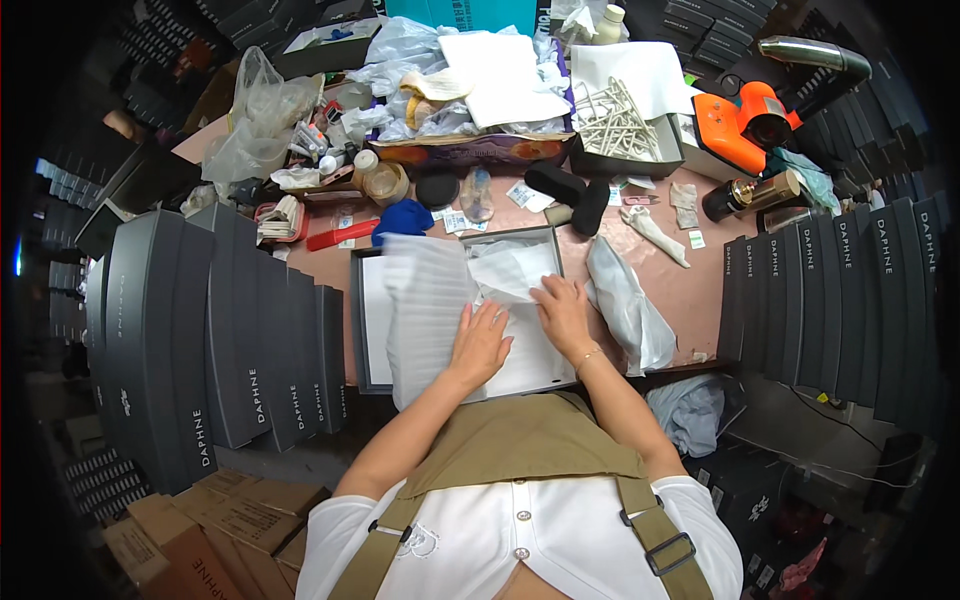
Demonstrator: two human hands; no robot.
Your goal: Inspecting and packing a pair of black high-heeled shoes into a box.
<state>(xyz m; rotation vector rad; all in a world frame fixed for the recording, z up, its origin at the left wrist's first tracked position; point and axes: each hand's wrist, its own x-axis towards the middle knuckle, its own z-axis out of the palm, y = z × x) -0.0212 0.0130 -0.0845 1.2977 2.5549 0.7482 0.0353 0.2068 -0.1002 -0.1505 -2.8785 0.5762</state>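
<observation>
In front of me on the pink table lies an open dark grey box point(559, 250) with white lining. A white ribbed foam sheet point(428, 300) covers much of its left part. My left hand point(482, 343) lies flat at the sheet's right edge, fingers stretched out. My right hand point(563, 315) rests with spread fingers on white wrapping point(512, 268) inside the box; what is under it stays hidden. Just to the right, a long bundle in whitish plastic point(630, 305) lies on the table.
Upright dark boxes line the left point(232, 330) and right point(835, 300). Behind the work are a blue cloth point(403, 220), a red strip point(340, 235), black pads point(590, 208), a carton of white sticks point(620, 125), an orange tool point(728, 135) and a purple box point(470, 150) stuffed with plastic.
</observation>
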